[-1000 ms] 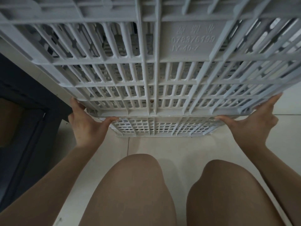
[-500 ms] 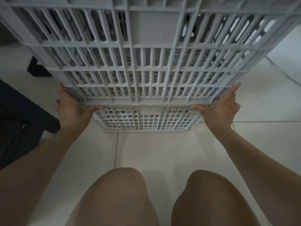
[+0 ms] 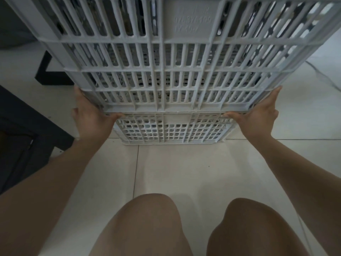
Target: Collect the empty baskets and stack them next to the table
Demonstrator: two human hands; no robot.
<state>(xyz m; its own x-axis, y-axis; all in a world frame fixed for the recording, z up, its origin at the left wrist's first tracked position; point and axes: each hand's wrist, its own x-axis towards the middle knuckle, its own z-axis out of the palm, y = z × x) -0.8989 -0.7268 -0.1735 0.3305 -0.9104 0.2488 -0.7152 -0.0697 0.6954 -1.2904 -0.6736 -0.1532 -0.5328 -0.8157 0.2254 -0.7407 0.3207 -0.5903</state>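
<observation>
A large grey slotted plastic basket (image 3: 177, 58) fills the upper frame, tipped so its ribbed underside faces me. My left hand (image 3: 90, 117) grips its near left corner, thumb hooked under the edge and fingers along the side. At the near right corner my right hand (image 3: 258, 117) holds it the same way. Directly below its near edge a second grey basket (image 3: 173, 131) stands on the floor, mostly hidden behind the one I hold.
Pale floor tiles (image 3: 184, 172) stretch toward me, with my bare knees at the bottom. A dark table frame (image 3: 27, 130) rises at the left, and a black leg (image 3: 49, 74) stands on the floor behind it. A thin cable (image 3: 323, 74) lies at the right.
The held basket has come down and away from me, its near edge now close above the floor basket. Both hands kept their grip at the corners.
</observation>
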